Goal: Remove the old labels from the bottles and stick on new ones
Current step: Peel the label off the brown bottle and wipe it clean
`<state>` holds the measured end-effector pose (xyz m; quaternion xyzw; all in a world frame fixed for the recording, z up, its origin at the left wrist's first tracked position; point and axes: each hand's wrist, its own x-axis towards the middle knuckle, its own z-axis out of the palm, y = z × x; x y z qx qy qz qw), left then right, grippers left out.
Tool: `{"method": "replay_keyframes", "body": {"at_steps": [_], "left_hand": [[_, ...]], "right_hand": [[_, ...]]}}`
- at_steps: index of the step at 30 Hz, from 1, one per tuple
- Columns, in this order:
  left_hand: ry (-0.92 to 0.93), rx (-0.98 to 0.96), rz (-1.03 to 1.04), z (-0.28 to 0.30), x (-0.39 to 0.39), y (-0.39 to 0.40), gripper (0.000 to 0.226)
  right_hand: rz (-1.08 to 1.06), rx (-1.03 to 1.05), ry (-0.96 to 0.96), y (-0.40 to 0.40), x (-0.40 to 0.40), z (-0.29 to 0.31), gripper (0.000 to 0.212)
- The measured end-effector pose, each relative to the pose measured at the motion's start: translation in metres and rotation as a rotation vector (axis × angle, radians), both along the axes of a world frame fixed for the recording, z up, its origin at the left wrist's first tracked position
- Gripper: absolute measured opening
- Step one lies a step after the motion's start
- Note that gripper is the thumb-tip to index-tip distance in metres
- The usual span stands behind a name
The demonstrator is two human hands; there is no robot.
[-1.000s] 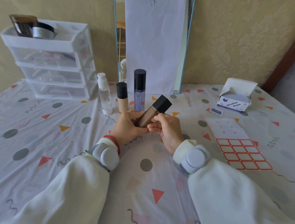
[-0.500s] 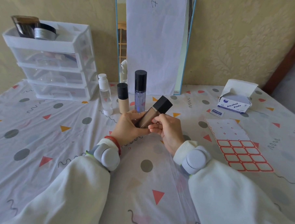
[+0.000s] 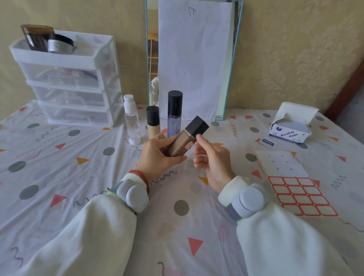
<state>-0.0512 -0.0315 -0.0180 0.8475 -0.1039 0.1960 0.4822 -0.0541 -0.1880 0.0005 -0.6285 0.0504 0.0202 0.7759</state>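
Now we see the left hand gripping a tan bottle, tilted above the table. Our right hand seems to pinch a clear peeled label (hard to see). Next, we judge, comes a fresh sticker from the label sheet.

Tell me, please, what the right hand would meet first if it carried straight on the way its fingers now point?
Probably the black cap of the tan bottle held by the left hand; the right hand points there, though depth is uncertain.
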Motion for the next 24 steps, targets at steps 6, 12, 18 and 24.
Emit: {"method": "replay_keyframes", "body": {"at_steps": [6, 12, 18, 24], "left_hand": [[-0.077, 0.074, 0.029, -0.0005, 0.0007, 0.0007, 0.044], [-0.181, 0.234, 0.05, -0.0008, 0.0006, 0.0031, 0.044], [-0.204, 0.293, 0.035, 0.0013, -0.0005, 0.0034, 0.042], [-0.196, 0.287, 0.001, 0.0051, -0.0046, 0.0014, 0.038]], "right_hand": [[0.09, 0.17, 0.017, -0.0002, -0.0039, 0.0, 0.013], [0.114, 0.178, 0.049, -0.004, -0.0006, -0.0013, 0.019], [0.148, 0.136, 0.053, -0.0052, 0.0009, -0.0016, 0.023], [0.103, -0.021, -0.02, -0.0003, 0.0016, -0.0025, 0.02]]}}
